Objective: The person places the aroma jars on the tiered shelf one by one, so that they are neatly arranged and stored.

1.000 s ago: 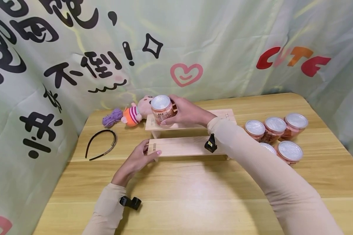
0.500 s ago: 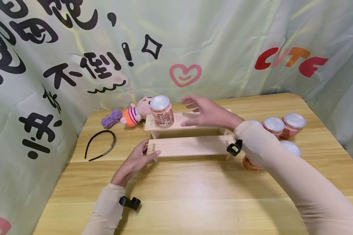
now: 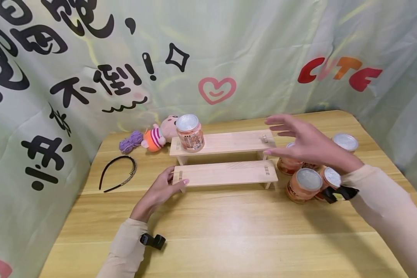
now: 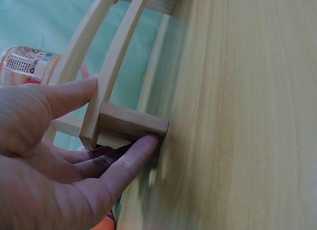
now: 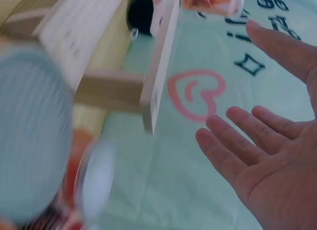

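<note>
My left hand (image 3: 160, 190) grips the left end of the front tier of a small wooden two-tier shelf (image 3: 226, 173). In the left wrist view its thumb (image 4: 74, 96) lies on the board and a finger touches the shelf's leg (image 4: 133, 122). A jar (image 3: 190, 135) with a silvery lid and printed label stands upright on the left end of the back tier. My right hand (image 3: 302, 143) is in the air above the right-hand jars, fingers spread, holding nothing. Below it are several similar jars, one jar (image 3: 304, 186) at the front; the hand and sleeve partly hide the others.
Left of the shelf lie a black headband (image 3: 118, 173), a bundle of purple yarn (image 3: 131, 142) and a plush doll (image 3: 160, 133), partly behind the jar. A printed cloth backdrop (image 3: 264, 58) hangs behind the wooden table (image 3: 208, 239).
My right hand has let go of the jar on the back tier and swung right, over the group of jars. The left hand keeps its grip on the front tier.
</note>
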`<state>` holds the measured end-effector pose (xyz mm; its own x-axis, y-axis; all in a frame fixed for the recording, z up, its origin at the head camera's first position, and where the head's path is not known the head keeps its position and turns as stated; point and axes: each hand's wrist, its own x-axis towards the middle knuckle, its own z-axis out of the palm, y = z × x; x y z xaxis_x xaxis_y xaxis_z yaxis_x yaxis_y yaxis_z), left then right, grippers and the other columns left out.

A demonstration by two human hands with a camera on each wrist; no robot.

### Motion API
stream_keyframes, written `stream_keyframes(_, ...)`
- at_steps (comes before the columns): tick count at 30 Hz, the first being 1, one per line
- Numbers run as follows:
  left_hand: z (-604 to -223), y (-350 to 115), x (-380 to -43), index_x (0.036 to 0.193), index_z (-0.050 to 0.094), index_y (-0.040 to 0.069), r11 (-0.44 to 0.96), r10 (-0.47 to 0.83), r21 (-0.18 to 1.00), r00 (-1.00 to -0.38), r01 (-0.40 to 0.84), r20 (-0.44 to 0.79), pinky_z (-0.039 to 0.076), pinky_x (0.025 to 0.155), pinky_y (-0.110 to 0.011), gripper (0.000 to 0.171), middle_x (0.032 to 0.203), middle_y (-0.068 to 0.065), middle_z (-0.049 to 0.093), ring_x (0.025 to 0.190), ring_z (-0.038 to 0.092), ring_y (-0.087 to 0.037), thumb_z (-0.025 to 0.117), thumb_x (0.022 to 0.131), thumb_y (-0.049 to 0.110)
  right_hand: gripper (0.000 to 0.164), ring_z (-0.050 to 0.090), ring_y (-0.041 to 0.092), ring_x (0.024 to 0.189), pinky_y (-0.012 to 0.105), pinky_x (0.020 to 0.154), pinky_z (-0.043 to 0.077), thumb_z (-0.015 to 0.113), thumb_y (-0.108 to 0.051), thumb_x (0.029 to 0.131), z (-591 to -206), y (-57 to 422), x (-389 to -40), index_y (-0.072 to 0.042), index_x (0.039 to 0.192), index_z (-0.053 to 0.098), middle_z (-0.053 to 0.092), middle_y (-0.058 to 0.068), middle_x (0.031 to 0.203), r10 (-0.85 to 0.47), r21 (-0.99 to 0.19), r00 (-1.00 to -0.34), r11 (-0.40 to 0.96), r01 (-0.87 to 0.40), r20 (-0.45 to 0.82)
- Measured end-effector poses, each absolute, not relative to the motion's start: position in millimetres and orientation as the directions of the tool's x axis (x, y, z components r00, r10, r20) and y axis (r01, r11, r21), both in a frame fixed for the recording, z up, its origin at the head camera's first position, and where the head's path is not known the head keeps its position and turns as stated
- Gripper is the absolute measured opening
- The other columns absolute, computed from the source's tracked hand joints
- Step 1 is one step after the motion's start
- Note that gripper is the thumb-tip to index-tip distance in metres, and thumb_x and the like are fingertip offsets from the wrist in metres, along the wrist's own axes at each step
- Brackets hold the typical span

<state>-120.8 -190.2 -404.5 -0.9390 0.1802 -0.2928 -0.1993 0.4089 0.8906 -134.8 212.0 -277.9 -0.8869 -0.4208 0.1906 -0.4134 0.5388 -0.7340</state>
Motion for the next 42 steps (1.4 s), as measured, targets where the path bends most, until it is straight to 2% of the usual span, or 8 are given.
stream_keyframes(6, -405.3, -189.5, -120.4, 0.155, 0.030, 0.003, 0.404, 0.173, 0.891, -0.938, -0.210, -0.299, 0.054, 0.092, -0.040, 0.078, 0.133, -0.023, 0.059, 0.106, 0.063, -0.027, 0.073, 0.095, 0.028, 0.075, 0.056, 0.010, 0.123, 0.006, 0.092, 0.044, 0.089, -0.004, 0.076, -285.7, 252.2, -115.2, -0.008, 0.142, 0.052, 0.056, 0.005, 0.139, -0.323, -0.738, -0.924, 0.570, -0.361, 0.203)
stream_keyframes(11, -406.1, -189.3, -119.2, 0.155, 0.030, 0.003, 0.408, 0.168, 0.888, -0.938, -0.214, -0.303, 0.054, 0.093, -0.039, 0.079, 0.134, -0.023, 0.058, 0.107, 0.063, -0.028, 0.073, 0.095, 0.029, 0.078, 0.052, -0.013, 0.112, 0.004, 0.085, 0.046, 0.090, 0.001, 0.072, -304.7, 283.3, -100.0, -0.003, 0.140, 0.052, 0.057, -0.013, 0.131, -0.256, -0.740, -0.943, 0.589, -0.325, 0.211)
stream_keyframes(14, -407.0, -189.8, -118.8, 0.155, 0.030, 0.003, 0.411, 0.168, 0.886, -0.937, -0.215, -0.306, 0.053, 0.093, -0.038, 0.078, 0.133, -0.023, 0.058, 0.107, 0.063, -0.027, 0.073, 0.095, 0.029, 0.077, 0.051, -0.013, 0.112, 0.002, 0.087, 0.041, 0.090, 0.001, 0.072, -316.2, 299.9, -90.8, -0.002, 0.139, 0.052, 0.056, -0.015, 0.129, -0.238, -0.724, -0.947, 0.611, -0.319, 0.216)
stream_keyframes(18, -407.2, -190.0, -118.4, 0.155, 0.030, 0.002, 0.402, 0.168, 0.890, -0.938, -0.216, -0.303, 0.054, 0.091, -0.038, 0.078, 0.132, -0.023, 0.059, 0.106, 0.063, -0.027, 0.073, 0.095, 0.027, 0.080, 0.048, -0.015, 0.112, 0.000, 0.088, 0.036, 0.091, -0.003, 0.072, -331.2, 319.8, -78.4, -0.004, 0.142, 0.051, 0.054, -0.005, 0.133, -0.202, -0.712, -0.962, 0.648, -0.270, 0.181)
stream_keyframes(25, -404.4, -188.8, -119.7, 0.156, 0.028, 0.003, 0.388, 0.176, 0.896, -0.936, -0.218, -0.304, 0.055, 0.093, -0.039, 0.079, 0.136, -0.024, 0.057, 0.109, 0.063, -0.029, 0.073, 0.095, 0.027, 0.085, 0.045, -0.017, 0.113, 0.000, 0.088, 0.036, 0.091, 0.003, 0.069, -367.0, 344.2, -59.2, 0.006, 0.141, 0.046, 0.051, -0.020, 0.131, -0.179, -0.749, -0.967, 0.612, -0.253, 0.181)
stream_keyframes(31, -403.1, -189.3, -120.6, 0.156, 0.029, 0.003, 0.400, 0.174, 0.892, -0.938, -0.212, -0.301, 0.053, 0.094, -0.037, 0.079, 0.136, -0.024, 0.057, 0.112, 0.061, -0.029, 0.072, 0.095, 0.027, 0.091, 0.043, -0.018, 0.106, -0.001, 0.082, 0.036, 0.092, -0.005, 0.071, -390.8, 346.5, -49.2, 0.005, 0.145, 0.040, 0.050, 0.000, 0.132, -0.118, -0.750, -0.986, 0.639, -0.169, 0.122)
stream_keyframes(37, -405.2, -190.0, -120.4, 0.154, 0.030, 0.001, 0.396, 0.182, 0.896, -0.939, -0.202, -0.292, 0.054, 0.092, -0.037, 0.076, 0.134, -0.024, 0.058, 0.110, 0.062, -0.029, 0.072, 0.095, 0.026, 0.081, 0.052, -0.014, 0.100, 0.002, 0.080, 0.043, 0.091, -0.002, 0.071, -409.2, 340.4, -44.3, 0.008, 0.136, 0.044, 0.055, -0.026, 0.115, -0.118, -0.765, -0.981, 0.615, -0.192, 0.152)
stream_keyframes(42, -408.3, -190.6, -120.7, 0.153, 0.029, -0.001, 0.363, 0.196, 0.911, -0.940, -0.195, -0.279, 0.054, 0.096, -0.040, 0.075, 0.135, -0.026, 0.056, 0.114, 0.060, -0.032, 0.072, 0.095, 0.021, 0.074, 0.053, -0.014, 0.100, 0.002, 0.081, 0.043, 0.090, -0.003, 0.073, -413.5, 338.8, -44.8, 0.007, 0.133, 0.049, 0.057, -0.029, 0.113, -0.116, -0.761, -0.977, 0.614, -0.210, 0.176)
